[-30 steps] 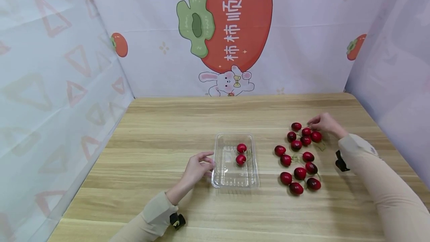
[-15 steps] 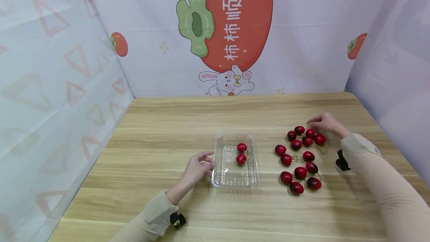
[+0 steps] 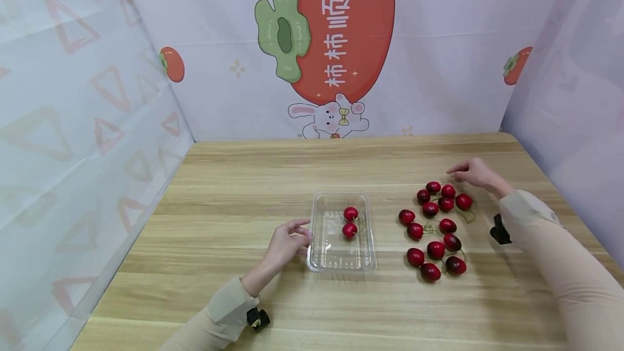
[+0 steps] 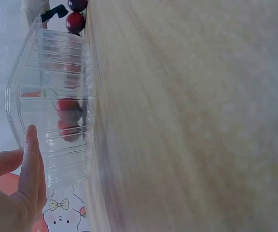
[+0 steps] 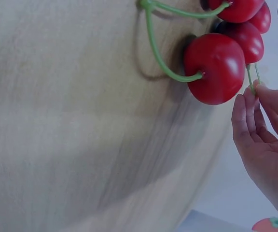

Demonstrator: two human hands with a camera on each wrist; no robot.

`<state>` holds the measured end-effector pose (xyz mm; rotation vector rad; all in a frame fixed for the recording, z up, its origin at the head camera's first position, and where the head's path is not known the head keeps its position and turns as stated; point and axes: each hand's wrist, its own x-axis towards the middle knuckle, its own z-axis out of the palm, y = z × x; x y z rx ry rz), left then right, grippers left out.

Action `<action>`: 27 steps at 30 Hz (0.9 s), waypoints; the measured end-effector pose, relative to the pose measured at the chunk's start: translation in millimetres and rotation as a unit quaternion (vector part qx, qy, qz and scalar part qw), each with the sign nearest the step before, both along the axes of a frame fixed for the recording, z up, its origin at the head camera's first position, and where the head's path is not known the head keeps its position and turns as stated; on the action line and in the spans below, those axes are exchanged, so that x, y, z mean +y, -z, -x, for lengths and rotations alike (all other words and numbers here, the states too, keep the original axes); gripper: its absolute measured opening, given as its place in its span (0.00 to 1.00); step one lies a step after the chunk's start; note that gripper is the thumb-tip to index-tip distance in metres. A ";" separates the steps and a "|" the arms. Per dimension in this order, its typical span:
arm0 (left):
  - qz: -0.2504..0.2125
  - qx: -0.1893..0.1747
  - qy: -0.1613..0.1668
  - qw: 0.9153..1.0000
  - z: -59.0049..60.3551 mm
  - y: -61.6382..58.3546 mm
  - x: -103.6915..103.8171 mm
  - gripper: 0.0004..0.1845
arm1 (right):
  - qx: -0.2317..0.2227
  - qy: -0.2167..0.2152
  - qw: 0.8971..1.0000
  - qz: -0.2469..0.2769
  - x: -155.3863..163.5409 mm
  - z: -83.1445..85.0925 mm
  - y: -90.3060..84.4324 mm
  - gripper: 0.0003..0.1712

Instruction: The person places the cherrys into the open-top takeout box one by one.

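A clear plastic tray (image 3: pixel 336 254) stands at the middle of the wooden table (image 3: pixel 244 188) with two red cherries (image 3: pixel 350 213) inside. My left hand (image 3: pixel 304 233) rests at its left wall, fingers relaxed; in the left wrist view one straight finger (image 4: pixel 32 159) lies against the tray (image 4: pixel 52 72). To the right, my right hand (image 3: pixel 453 170) hovers just behind a cluster of cherries (image 3: pixel 447 192). In the right wrist view its fingertips (image 5: pixel 247 104) pinch a thin green stem (image 5: pixel 250 79) beside a large cherry (image 5: pixel 218 67).
Several more loose cherries (image 3: pixel 435 251) with green stems lie on the table between the tray and my right forearm. Printed cloth walls (image 3: pixel 73 123) close in the table at left, back and right. Bare wood stretches to the left of and behind the tray.
My right hand has lifted slightly up and to the right, and the back cluster of cherries has shifted a little with it. The left hand and tray have not moved.
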<state>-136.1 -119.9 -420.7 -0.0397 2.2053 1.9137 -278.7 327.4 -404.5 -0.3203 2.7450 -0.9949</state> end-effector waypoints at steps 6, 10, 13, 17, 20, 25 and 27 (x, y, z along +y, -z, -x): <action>-0.002 0.002 0.001 1.000 -0.7 -2.2 0.3 0.24 | 0.000 0.009 1.000 0.011 -0.7 -2.4 -6.5 0.17; 0.000 0.005 0.002 1.000 -0.8 -2.3 0.8 0.24 | 0.006 0.014 1.000 0.009 -1.2 -3.2 -11.4 0.19; 0.003 0.006 0.000 1.000 -0.7 -2.4 1.1 0.24 | 0.010 0.018 1.000 0.010 -2.2 -3.8 -15.1 0.20; 0.006 0.006 -0.003 1.000 -0.1 -2.4 1.2 0.23 | 0.015 0.021 1.000 0.014 -5.6 -5.3 -20.4 0.21; 0.004 0.005 -0.002 1.000 0.1 -2.0 1.1 0.23 | 0.019 0.021 0.999 0.017 -8.9 -6.6 -24.6 0.21; 0.002 0.004 0.001 1.000 0.2 -0.7 0.8 0.24 | 0.023 0.019 0.999 0.022 -14.9 -11.0 -32.3 0.21; 0.003 0.004 0.000 1.000 0.4 -0.2 0.6 0.24 | 0.023 0.016 0.999 0.030 -17.3 -12.9 -34.8 0.20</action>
